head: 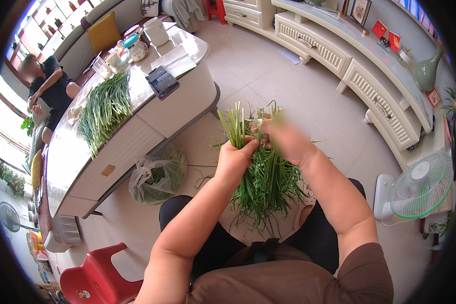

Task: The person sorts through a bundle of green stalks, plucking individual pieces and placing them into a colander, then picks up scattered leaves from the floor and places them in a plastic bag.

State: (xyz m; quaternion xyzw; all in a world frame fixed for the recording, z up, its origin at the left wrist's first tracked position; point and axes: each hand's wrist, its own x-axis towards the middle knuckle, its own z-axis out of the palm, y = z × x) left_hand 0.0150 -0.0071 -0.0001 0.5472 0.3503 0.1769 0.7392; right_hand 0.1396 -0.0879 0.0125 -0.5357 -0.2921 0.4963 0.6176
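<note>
My left hand (233, 155) grips a bunch of garlic chives (233, 123), pale stalk ends pointing up and away from me. My right hand (285, 138) is beside it, its fingers curled on chive stalks close to the left thumb; a blur covers much of the back of this hand. Under both hands, a loose heap of long green chive leaves (264, 190) lies between my legs on the floor. A separate layer of chives (106, 110) is laid out along the edge of the white table (144, 125), its stalk ends toward me.
A clear plastic bag (157, 178) with greens stands by the table. The tabletop bears a tablet (162, 81), jars (136, 49) and a white canister (155, 32). A red plastic stool (98, 273) is at lower left, a fan (420, 186) at right. A person (53, 83) sits beyond the table.
</note>
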